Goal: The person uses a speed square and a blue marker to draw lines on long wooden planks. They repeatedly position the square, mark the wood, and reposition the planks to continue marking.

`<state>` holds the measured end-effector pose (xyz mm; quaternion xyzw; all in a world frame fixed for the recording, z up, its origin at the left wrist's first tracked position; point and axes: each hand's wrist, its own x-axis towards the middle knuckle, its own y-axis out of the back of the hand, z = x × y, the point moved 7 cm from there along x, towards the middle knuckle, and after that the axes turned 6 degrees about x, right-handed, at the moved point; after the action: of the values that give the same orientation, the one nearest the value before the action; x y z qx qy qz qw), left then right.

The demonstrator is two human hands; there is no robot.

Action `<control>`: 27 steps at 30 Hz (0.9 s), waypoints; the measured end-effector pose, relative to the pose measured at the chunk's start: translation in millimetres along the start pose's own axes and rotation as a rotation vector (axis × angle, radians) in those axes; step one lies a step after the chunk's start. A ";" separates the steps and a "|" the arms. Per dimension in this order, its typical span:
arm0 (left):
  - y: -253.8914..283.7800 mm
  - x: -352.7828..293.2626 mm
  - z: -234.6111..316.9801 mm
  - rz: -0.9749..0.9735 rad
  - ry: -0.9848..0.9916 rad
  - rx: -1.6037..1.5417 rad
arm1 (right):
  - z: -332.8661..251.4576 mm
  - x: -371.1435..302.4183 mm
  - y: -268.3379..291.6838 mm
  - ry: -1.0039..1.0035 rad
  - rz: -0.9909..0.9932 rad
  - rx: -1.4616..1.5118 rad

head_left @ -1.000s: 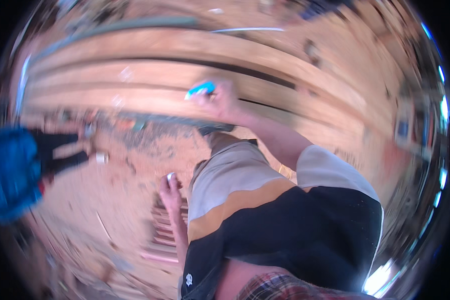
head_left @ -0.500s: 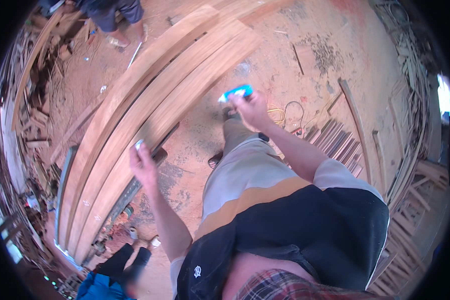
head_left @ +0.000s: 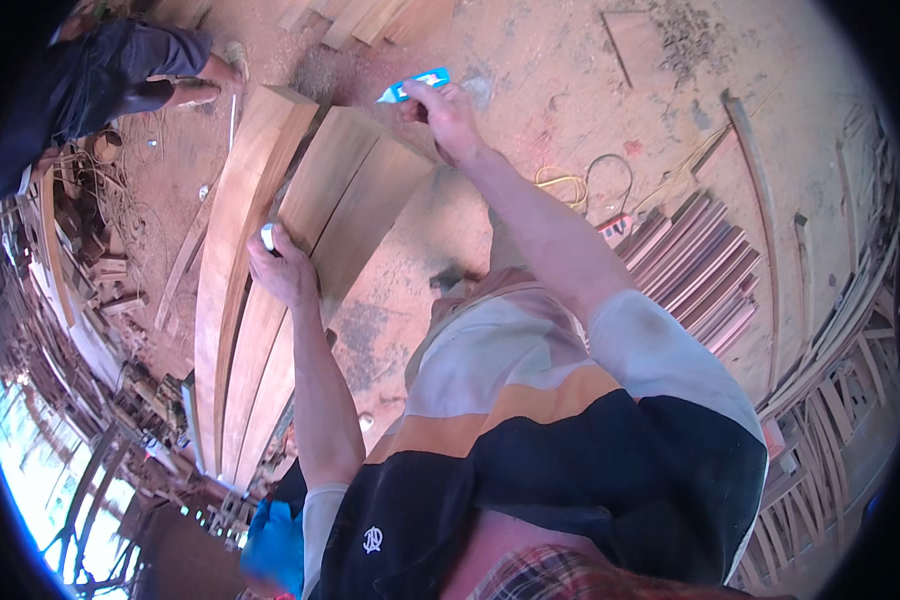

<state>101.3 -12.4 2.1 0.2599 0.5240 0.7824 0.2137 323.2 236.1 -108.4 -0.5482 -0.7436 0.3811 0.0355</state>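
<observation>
My right hand [head_left: 450, 120] is closed around a small blue squeeze bottle [head_left: 428, 80] with a pale pointed nozzle, held out past the far ends of the timbers. In my left hand [head_left: 286, 270], a small white cap-like piece [head_left: 267, 236] is pinched between thumb and fingers. That hand is over thick curved wooden beams [head_left: 335, 190] lying side by side; whether it touches them I cannot tell. A dark gap separates the leftmost beam [head_left: 255, 150] from the other two.
Dark wooden strips [head_left: 695, 270] lie stacked on the floor at right, near a yellow cord [head_left: 565, 185] and a red-and-white power strip [head_left: 615, 230]. A person in dark clothes [head_left: 120, 75] is at far left. Another in blue [head_left: 273, 545] is at lower left. Scrap wood [head_left: 100, 370] lines the left side.
My view has shifted along the beams, whose far ends now show nearer. The right hand with the bottle has reached farther away. My left hand has moved farther over the beams.
</observation>
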 end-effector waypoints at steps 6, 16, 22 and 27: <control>5.3 -2.8 -0.9 -0.011 -0.018 0.031 | 23.1 -4.4 -14.6 -0.094 -0.015 0.150; 7.6 -5.6 -0.5 -0.020 -0.007 0.054 | 25.8 -4.5 -21.8 -0.125 -0.116 -0.121; 5.6 -5.9 -4.2 -0.052 0.062 0.049 | 21.6 -6.9 -18.7 -0.081 -0.068 -0.026; 6.1 -6.7 -4.8 -0.048 0.034 0.076 | 19.4 -5.5 -17.0 -0.094 -0.050 -0.180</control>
<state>103.0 -22.1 5.0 0.2421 0.5627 0.7610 0.2135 302.8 219.4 -109.8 -0.5119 -0.7891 0.3373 -0.0393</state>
